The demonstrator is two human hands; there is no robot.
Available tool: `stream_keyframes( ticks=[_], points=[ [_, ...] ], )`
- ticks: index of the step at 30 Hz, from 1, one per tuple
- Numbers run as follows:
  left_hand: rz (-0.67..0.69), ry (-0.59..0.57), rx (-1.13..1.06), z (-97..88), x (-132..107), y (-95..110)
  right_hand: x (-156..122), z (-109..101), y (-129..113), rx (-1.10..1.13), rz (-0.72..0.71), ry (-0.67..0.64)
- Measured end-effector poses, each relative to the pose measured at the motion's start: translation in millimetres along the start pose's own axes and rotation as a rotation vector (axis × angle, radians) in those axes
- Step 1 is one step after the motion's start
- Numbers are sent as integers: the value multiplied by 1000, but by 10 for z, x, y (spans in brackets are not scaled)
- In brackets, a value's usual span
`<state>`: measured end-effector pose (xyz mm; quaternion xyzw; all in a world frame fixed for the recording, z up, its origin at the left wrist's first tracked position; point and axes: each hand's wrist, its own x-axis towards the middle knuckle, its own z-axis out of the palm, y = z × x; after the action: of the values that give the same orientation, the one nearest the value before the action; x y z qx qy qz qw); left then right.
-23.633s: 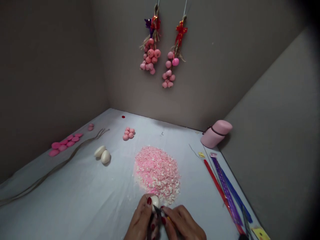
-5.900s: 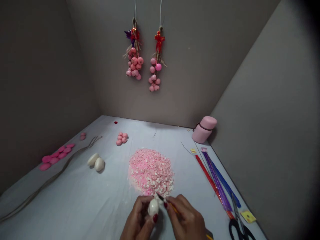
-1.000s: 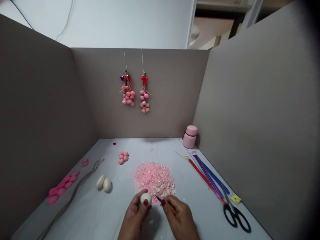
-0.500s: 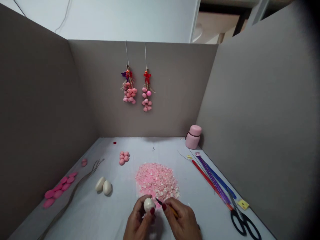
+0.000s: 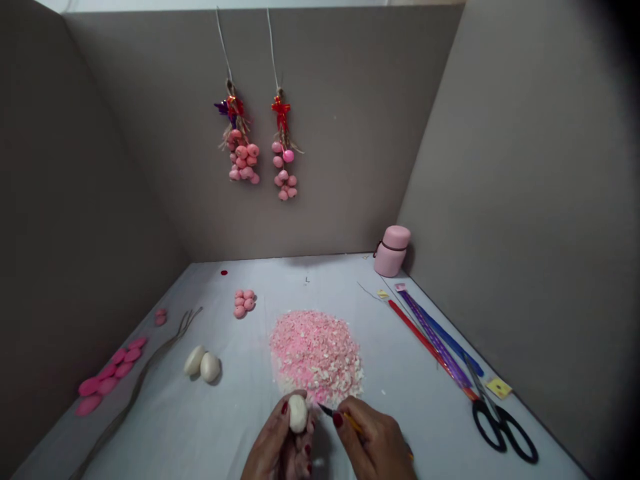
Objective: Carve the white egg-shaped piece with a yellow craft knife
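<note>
My left hand is closed around a small white egg-shaped piece, held upright at the near edge of the table. My right hand pinches a thin yellow-handled tool whose dark tip points at the white piece, just short of touching it. Right behind both hands lies a heap of pink and white shavings.
Two white ovals lie left of the heap, with small pink pieces behind and flat pink discs plus long dry stems at far left. Ribbon strips, black scissors and a pink bottle line the right wall. Two pink garlands hang on the back wall.
The view has tilted down a little. My left hand has turned the white piece more upright, and the tool tip has dropped slightly lower beside it.
</note>
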<state>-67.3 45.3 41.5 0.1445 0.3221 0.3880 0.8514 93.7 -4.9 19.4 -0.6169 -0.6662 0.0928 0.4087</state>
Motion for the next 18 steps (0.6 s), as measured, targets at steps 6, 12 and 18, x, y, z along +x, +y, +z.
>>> stream_keyframes(
  ticks=[6, 12, 18],
  points=[
    [17, 69, 47, 52, -38, -27, -45, 39, -96, -35, -101, -17],
    [-30, 79, 103, -64, -39, -149, -52, 25, -92, -121, -181, -78],
    [-81, 41, 81, -145, 2, -197, -47, 46, -109, -170, -194, -98]
  ],
)
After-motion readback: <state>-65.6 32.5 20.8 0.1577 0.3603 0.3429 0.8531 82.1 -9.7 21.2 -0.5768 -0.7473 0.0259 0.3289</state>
